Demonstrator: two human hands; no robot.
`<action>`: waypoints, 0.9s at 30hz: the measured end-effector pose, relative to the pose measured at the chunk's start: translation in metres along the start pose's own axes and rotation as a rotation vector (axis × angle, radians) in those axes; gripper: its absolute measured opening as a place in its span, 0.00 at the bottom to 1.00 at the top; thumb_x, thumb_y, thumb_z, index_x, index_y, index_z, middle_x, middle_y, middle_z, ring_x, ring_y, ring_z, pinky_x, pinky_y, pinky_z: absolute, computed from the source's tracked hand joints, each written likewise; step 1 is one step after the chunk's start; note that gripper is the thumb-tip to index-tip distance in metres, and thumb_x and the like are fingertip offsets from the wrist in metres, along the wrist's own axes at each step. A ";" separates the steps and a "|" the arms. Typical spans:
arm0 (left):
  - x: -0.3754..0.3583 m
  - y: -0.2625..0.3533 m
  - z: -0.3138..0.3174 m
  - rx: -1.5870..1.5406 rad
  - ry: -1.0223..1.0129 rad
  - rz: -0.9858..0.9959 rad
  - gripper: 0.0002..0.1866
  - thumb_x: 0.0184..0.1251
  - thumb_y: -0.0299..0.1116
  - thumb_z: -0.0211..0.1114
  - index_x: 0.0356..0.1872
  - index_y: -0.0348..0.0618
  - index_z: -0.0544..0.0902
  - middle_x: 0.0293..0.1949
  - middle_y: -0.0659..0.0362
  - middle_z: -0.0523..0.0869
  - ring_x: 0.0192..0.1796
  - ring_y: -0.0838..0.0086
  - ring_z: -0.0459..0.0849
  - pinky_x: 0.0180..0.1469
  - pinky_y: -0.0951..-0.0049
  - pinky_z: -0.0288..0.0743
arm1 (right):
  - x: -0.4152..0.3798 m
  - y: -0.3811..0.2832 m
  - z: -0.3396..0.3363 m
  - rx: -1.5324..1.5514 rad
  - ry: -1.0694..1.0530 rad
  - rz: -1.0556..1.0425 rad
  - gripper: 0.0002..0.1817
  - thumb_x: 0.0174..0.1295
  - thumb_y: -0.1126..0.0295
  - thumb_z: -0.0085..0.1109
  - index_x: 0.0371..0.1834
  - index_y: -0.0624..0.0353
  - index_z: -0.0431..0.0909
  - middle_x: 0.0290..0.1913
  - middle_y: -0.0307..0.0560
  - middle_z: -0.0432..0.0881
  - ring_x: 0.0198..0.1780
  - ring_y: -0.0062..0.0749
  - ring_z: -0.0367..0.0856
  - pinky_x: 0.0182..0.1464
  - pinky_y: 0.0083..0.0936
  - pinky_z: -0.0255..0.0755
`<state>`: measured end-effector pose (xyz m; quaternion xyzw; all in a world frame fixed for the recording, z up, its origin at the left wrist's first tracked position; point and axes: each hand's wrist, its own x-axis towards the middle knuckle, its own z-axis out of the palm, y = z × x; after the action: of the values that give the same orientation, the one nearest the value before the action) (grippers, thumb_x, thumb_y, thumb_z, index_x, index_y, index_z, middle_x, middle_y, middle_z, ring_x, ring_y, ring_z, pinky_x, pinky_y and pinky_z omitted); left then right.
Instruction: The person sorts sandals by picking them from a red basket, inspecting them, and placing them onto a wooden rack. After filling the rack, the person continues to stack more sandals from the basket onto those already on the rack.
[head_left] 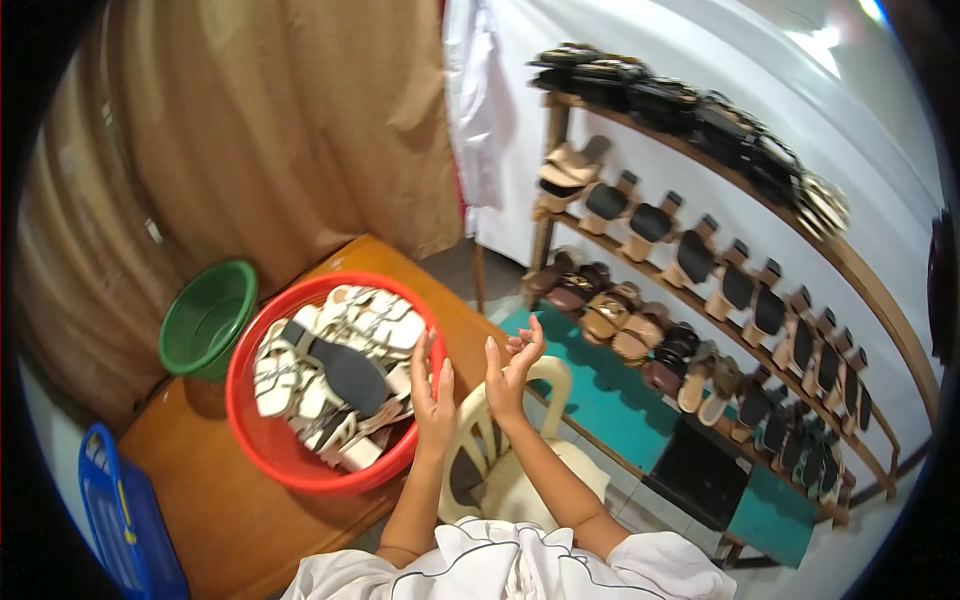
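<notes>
My left hand (pixel 434 390) is raised beside the right rim of a red plastic basin (pixel 262 455), its fingers stretched out and nothing in it. White strappy sandals (pixel 385 318) fill the basin, and one lies on top with its black sole (pixel 352 378) facing up. To the right, my right hand (pixel 513 368) is held up over a cream plastic chair (pixel 530 478), fingers apart and loosely bent, also holding nothing. A gap separates the two hands, palms roughly facing each other.
The basin stands on an orange-brown wooden table (pixel 190 480). A green basin (pixel 210 320) is behind it, a blue plastic container (pixel 125 520) at the left. Right, a wooden rack (pixel 690 270) carries rows of sandals above a teal bench (pixel 610 390). Brown curtains (pixel 290 130) hang behind.
</notes>
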<state>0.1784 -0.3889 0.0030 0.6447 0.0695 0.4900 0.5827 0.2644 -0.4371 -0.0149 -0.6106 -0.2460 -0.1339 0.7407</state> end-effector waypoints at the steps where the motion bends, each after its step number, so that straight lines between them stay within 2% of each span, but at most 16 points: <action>1: -0.005 0.005 -0.015 -0.005 0.036 -0.021 0.24 0.65 0.28 0.45 0.63 0.37 0.56 0.61 0.51 0.63 0.64 0.68 0.59 0.64 0.69 0.48 | -0.008 0.003 0.012 0.006 -0.051 -0.004 0.34 0.55 0.72 0.54 0.62 0.64 0.48 0.49 0.49 0.55 0.45 0.31 0.57 0.52 0.27 0.57; 4: -0.018 0.001 -0.060 0.078 0.167 -0.068 0.23 0.65 0.27 0.45 0.62 0.38 0.57 0.60 0.51 0.64 0.64 0.69 0.60 0.64 0.72 0.49 | -0.029 0.007 0.043 -0.014 -0.193 -0.032 0.33 0.55 0.73 0.54 0.62 0.64 0.48 0.50 0.50 0.55 0.47 0.32 0.59 0.52 0.27 0.59; 7: -0.018 0.006 -0.095 0.126 0.294 -0.016 0.23 0.65 0.26 0.45 0.62 0.38 0.57 0.58 0.52 0.65 0.62 0.70 0.61 0.64 0.71 0.50 | -0.044 0.010 0.070 0.028 -0.317 -0.026 0.32 0.55 0.72 0.54 0.62 0.61 0.51 0.49 0.48 0.56 0.47 0.29 0.60 0.52 0.26 0.60; 9: -0.018 0.003 -0.119 0.158 0.355 0.019 0.24 0.64 0.25 0.45 0.62 0.38 0.57 0.58 0.50 0.66 0.61 0.68 0.63 0.62 0.70 0.53 | -0.051 0.019 0.085 0.043 -0.367 -0.017 0.30 0.55 0.74 0.54 0.61 0.61 0.52 0.49 0.48 0.57 0.48 0.29 0.63 0.48 0.23 0.66; 11: -0.016 0.005 -0.139 0.199 0.413 -0.002 0.24 0.64 0.26 0.45 0.62 0.38 0.57 0.57 0.51 0.66 0.60 0.68 0.64 0.61 0.70 0.55 | -0.056 0.030 0.096 0.123 -0.438 0.079 0.29 0.56 0.74 0.54 0.60 0.62 0.53 0.50 0.48 0.59 0.48 0.28 0.64 0.47 0.22 0.66; 15: -0.013 -0.002 -0.171 0.245 0.537 -0.006 0.24 0.64 0.25 0.45 0.62 0.40 0.57 0.56 0.52 0.67 0.59 0.68 0.65 0.59 0.69 0.58 | -0.052 0.044 0.106 0.255 -0.451 0.277 0.29 0.57 0.73 0.53 0.60 0.60 0.52 0.53 0.53 0.60 0.49 0.29 0.65 0.49 0.23 0.67; 19: -0.010 -0.008 -0.180 0.216 0.543 -0.071 0.24 0.64 0.25 0.46 0.62 0.40 0.57 0.55 0.52 0.67 0.59 0.68 0.65 0.59 0.69 0.58 | -0.049 0.056 0.108 0.157 -0.461 0.392 0.28 0.58 0.72 0.52 0.60 0.60 0.51 0.56 0.57 0.59 0.55 0.34 0.65 0.53 0.28 0.65; 20: -0.009 -0.006 -0.177 0.214 0.523 -0.077 0.24 0.64 0.25 0.46 0.62 0.40 0.57 0.55 0.52 0.68 0.59 0.68 0.65 0.59 0.69 0.58 | -0.049 0.058 0.110 0.176 -0.441 0.416 0.30 0.56 0.74 0.54 0.60 0.62 0.50 0.53 0.54 0.62 0.54 0.35 0.64 0.50 0.23 0.67; 23: -0.008 -0.003 -0.172 0.297 0.470 -0.086 0.24 0.63 0.25 0.48 0.61 0.40 0.58 0.54 0.51 0.68 0.58 0.68 0.66 0.59 0.69 0.59 | -0.047 0.076 0.114 0.297 -0.472 0.461 0.33 0.57 0.72 0.53 0.63 0.58 0.46 0.52 0.52 0.63 0.57 0.33 0.62 0.51 0.23 0.66; 26: -0.009 -0.003 -0.172 0.341 0.442 -0.091 0.24 0.63 0.25 0.48 0.61 0.40 0.58 0.54 0.51 0.68 0.57 0.68 0.66 0.59 0.69 0.59 | -0.031 0.052 0.112 0.283 -0.508 0.799 0.38 0.56 0.66 0.55 0.66 0.53 0.43 0.59 0.49 0.59 0.55 0.32 0.65 0.49 0.21 0.64; 27: -0.009 -0.002 -0.171 0.336 0.445 -0.090 0.24 0.63 0.25 0.48 0.61 0.40 0.58 0.54 0.51 0.68 0.57 0.68 0.67 0.59 0.69 0.59 | -0.027 0.053 0.112 0.313 -0.518 0.840 0.39 0.56 0.66 0.55 0.67 0.53 0.41 0.58 0.48 0.59 0.52 0.29 0.66 0.46 0.20 0.64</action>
<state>0.0526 -0.2769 -0.0304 0.6050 0.3045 0.5747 0.4593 0.2457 -0.3199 -0.0591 -0.5518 -0.1722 0.3690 0.7278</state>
